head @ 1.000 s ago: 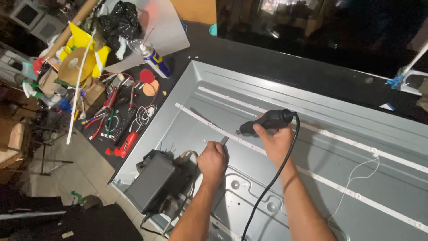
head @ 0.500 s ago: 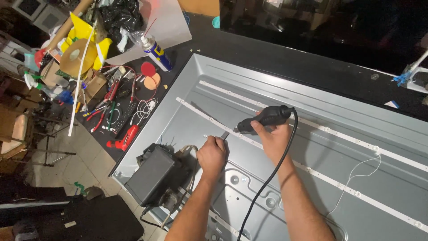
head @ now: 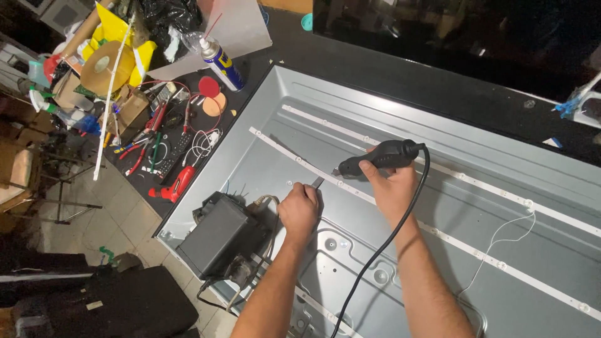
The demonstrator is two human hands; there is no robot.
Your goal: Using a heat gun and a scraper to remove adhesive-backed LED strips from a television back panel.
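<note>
Grey sheet metal fills most of what we see below us: a large shallow metal back panel (head: 476, 275) lying flat on a dark bench, its pressed ribs and screw bosses bare under our forearms. Nearest to us, at the panel's lower left corner, a black box-shaped unit (head: 216, 236) sits with wires curling from it. Just past it our left hand (head: 299, 209) is closed in a fist around a thin flat blade tool (head: 317, 182), whose tip pokes out up and to the right and meets the nearer white light strip (head: 294, 158). Our right hand (head: 389, 188) sits a little farther and to the right, wrapped fully round the handle of a black corded heating tool (head: 375, 159); its cord drops back toward us between our arms. The tool's long axis runs nearly level with its nose pointing left, toward the same stretch of strip where the blade tip rests, so both tools converge on one spot with the left hand nearer to it. That strip runs diagonally from upper left to lower right, and a second strip (head: 476, 181) lies parallel beyond it. Farther left on the bench lie red-handled pliers (head: 178, 184), a spray can (head: 220, 62) and a roll of brown tape (head: 100, 67)
</note>
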